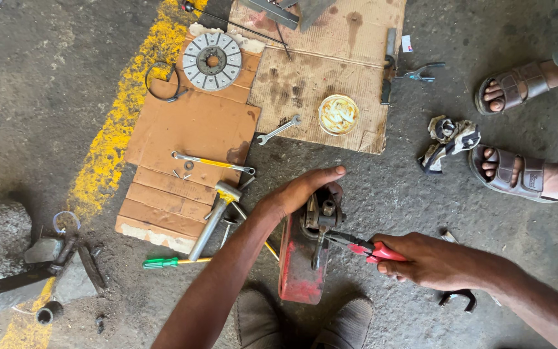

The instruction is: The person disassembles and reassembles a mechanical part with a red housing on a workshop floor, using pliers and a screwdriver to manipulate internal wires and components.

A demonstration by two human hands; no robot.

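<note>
Head view, looking down at a concrete floor (389, 194).

Left hand (305, 189): fingers curled over the top of a dark metal part (321, 216), thumb stretched out to the right. The hand grips the part and steadies it. The part sits on the upper end of a red metal block (295, 271), which stands on the floor just ahead of the person's two shoes (305, 323).

Right hand (424, 262): closed around the red handles of a pair of pliers (356, 245). The plier nose points left and meets the dark metal part at its lower right side; whether the nose clamps anything I cannot tell.

Around: flattened cardboard sheets (188, 129) lie on the floor beyond the hands. On them rest a round slotted metal disc (212, 61), a spanner (279, 129), a yellow-handled tool (214, 163) and a small round tin (338, 114). A hammer (213, 216) lies at the cardboard's near edge, a green-handled screwdriver (169, 262) just beside it. A crumpled rag (450, 139) lies to the right, near another person's sandalled feet (511, 129). A yellow painted stripe (108, 142) runs along the left.
</note>
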